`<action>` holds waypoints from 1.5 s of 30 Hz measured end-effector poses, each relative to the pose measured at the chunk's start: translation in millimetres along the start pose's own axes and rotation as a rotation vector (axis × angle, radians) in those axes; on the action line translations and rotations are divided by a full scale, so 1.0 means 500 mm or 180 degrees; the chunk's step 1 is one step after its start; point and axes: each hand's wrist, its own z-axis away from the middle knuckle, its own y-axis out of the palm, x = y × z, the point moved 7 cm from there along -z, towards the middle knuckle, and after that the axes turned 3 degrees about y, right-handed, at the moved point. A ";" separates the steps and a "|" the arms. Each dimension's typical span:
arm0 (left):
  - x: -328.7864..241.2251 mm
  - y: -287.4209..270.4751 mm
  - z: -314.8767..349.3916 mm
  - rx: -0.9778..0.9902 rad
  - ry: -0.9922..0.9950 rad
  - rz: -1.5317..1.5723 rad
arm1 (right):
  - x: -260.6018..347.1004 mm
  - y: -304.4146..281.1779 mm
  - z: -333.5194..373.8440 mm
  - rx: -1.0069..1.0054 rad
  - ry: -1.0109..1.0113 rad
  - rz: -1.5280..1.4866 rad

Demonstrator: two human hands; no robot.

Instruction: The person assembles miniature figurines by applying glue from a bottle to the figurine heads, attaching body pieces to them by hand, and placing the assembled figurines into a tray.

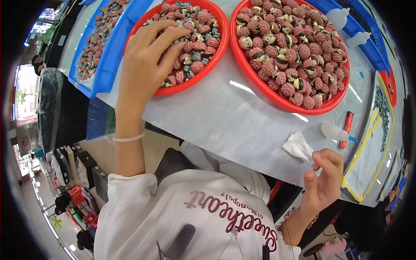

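Observation:
My left hand (pixel 145 56) reaches over the smaller round red tray (pixel 193 82), its fingers and thumb apart just above the pieces. That tray holds many small pink bumpy pieces (pixel 197 67) mixed with grey-blue ones. Close to the table's front edge, my right hand (pixel 324 180) is raised with bent fingers. A gap shows between its thumb and forefinger, and I see nothing held there. Nearest to it lies a crumpled white tissue (pixel 297 146). The larger red tray (pixel 277 100) is full of pink bumpy pieces (pixel 299 54) with cream and black parts.
A blue bin (pixel 103 80) of similar pieces stands at the left. At the right lie a blue-tipped squeeze bottle (pixel 333 131), a red tube (pixel 346 130) and a yellow-edged sheet (pixel 362 173). More white bottles (pixel 337 18) stand beside a blue tray (pixel 379 52).

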 end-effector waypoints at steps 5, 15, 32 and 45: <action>0.043 0.002 -0.021 -0.0106 -0.0338 -0.0481 | -0.007 -0.007 0.003 0.0015 0.0098 -0.0018; 0.021 0.012 -0.021 -0.0011 -0.0157 -0.0471 | -0.017 -0.014 0.012 0.0038 0.0322 -0.0251; -0.148 0.103 -0.160 0.0547 0.0832 0.1119 | -0.024 -0.045 0.028 0.0011 0.0323 -0.0187; -0.170 0.072 -0.151 0.1060 -0.0149 0.2936 | -0.069 -0.106 -0.001 -0.1056 0.0446 -0.0045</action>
